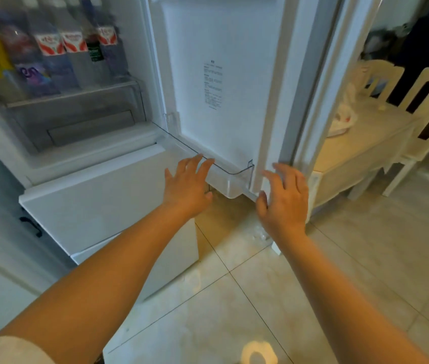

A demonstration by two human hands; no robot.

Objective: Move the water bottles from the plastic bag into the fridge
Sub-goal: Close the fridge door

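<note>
Fridge door stands open. Water bottles stand upright in a row on the shelf inside, up and left of the door bin. Left hand fingers spread, fingertips at the bin's rim; right hand spread wide just right of the bin, holding nothing. Plastic bag: one lies on the tabletop right of the door, contents unclear. Judged: full bottles are heavy, smooth, thin-walled; grip them mid-body, around the label.
</note>
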